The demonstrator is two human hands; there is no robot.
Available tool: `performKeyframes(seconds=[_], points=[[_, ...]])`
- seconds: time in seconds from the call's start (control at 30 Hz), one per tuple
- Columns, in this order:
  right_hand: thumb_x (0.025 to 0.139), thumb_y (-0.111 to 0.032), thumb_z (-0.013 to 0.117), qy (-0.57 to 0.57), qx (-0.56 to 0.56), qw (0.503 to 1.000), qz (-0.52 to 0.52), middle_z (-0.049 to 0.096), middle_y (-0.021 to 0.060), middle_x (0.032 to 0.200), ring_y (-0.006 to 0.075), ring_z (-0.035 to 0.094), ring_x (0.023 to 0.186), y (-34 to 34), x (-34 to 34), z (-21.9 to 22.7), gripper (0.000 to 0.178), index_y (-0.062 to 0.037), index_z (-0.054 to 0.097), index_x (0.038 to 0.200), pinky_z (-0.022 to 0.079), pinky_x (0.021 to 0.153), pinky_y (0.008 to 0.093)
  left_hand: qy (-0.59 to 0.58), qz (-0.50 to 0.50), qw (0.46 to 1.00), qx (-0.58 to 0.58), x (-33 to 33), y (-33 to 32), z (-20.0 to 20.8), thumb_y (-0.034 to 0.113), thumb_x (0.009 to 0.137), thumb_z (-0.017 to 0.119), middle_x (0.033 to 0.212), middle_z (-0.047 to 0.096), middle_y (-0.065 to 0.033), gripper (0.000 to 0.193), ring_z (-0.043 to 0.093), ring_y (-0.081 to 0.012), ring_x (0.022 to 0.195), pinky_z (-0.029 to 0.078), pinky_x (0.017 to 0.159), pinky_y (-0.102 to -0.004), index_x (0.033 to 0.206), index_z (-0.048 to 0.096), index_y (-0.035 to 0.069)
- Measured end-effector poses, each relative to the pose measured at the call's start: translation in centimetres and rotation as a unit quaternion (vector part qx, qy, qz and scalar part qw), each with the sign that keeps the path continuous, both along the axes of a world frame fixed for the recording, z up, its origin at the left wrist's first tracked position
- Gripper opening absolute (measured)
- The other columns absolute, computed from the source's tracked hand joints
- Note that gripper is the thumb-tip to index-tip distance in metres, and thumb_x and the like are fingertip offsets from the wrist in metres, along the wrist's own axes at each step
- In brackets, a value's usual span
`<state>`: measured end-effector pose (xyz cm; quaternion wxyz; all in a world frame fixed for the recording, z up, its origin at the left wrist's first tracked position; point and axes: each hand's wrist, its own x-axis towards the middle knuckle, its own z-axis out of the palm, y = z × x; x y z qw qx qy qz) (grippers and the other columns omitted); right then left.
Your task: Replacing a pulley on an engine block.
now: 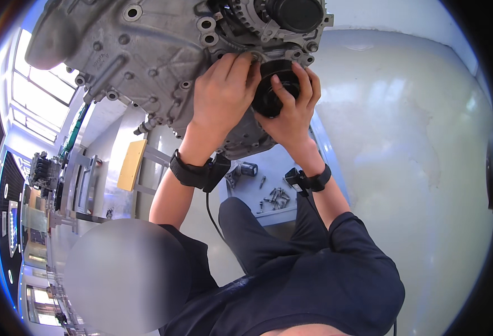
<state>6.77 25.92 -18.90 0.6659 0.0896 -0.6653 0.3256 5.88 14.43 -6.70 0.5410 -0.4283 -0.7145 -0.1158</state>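
A black round pulley [268,102] sits against the lower right of a grey metal engine [145,61]. My right hand [296,109] grips it from the right, with thumb and fingers curled over its face and rim. Close against the pulley's left side, my left hand [221,92] has its fingers bent and drawn together at the engine casing. Whatever those fingertips hold is hidden behind the hand. Above both hands is another dark round part [296,14] with ribbed metal around it. Each wrist wears a black strap with a small box.
Below the engine, a grey-blue tray surface [246,193] carries several loose bolts [277,197] and a dark cylindrical part [249,169]. A tan board [132,165] stands to the left. Further left is another engine [45,171]. A cable [215,218] hangs from my left wrist.
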Motion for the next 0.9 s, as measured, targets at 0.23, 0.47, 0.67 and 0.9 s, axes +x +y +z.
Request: performKeyframes(seconds=[0.23,0.47,0.67,0.9], points=[[0.054,-0.014,0.083,0.031,0.016,0.999,0.004,0.040,0.0159,0.144,0.0461,0.036,0.129,0.1,-1.0,1.0,0.078,-0.0244,0.057,0.127,0.038,0.103,0.0556,-0.013,0.004,1.000,-0.001,0.5,-1.1,0.2,0.012,0.078,0.077,0.081,0.066,-0.0060,0.019,0.065,-0.0241,0.064,0.053,0.056,-0.0338,0.093,0.067,0.006],[0.063,-0.023,0.090,0.027,0.054,0.998,-0.030,0.033,0.0231,0.145,0.0460,0.034,0.130,-0.4,-0.3,0.3,0.089,-0.0217,0.045,0.140,0.036,0.103,0.0573,-0.056,0.009,0.998,-0.019,0.8,-0.7,-0.6,0.020,0.075,0.069,0.086,0.056,-0.0069,0.022,0.061,-0.0265,0.080,0.053,0.063,-0.0359,0.090,0.060,0.008],[0.067,-0.026,0.088,-0.014,0.085,0.990,-0.110,0.035,0.0216,0.144,0.0430,0.034,0.132,-1.4,-0.2,-0.4,0.079,-0.0140,0.049,0.134,0.035,0.104,0.0564,-0.105,-0.107,0.989,-0.003,5.4,-2.5,-0.5,0.016,0.075,0.070,0.088,0.056,-0.0086,0.026,0.060,-0.0259,0.080,0.054,0.065,-0.0369,0.099,0.061,0.006],[0.059,-0.019,0.084,0.016,0.115,0.992,-0.058,0.028,0.0260,0.148,0.0480,0.028,0.133,0.2,0.2,0.0,0.084,-0.0135,0.048,0.135,0.032,0.105,0.0591,-0.402,-0.215,0.879,0.136,8.9,-4.9,-20.2,0.001,0.080,0.072,0.095,0.064,-0.0142,0.020,0.065,-0.0325,0.079,0.053,0.068,-0.0387,0.099,0.068,0.001]])
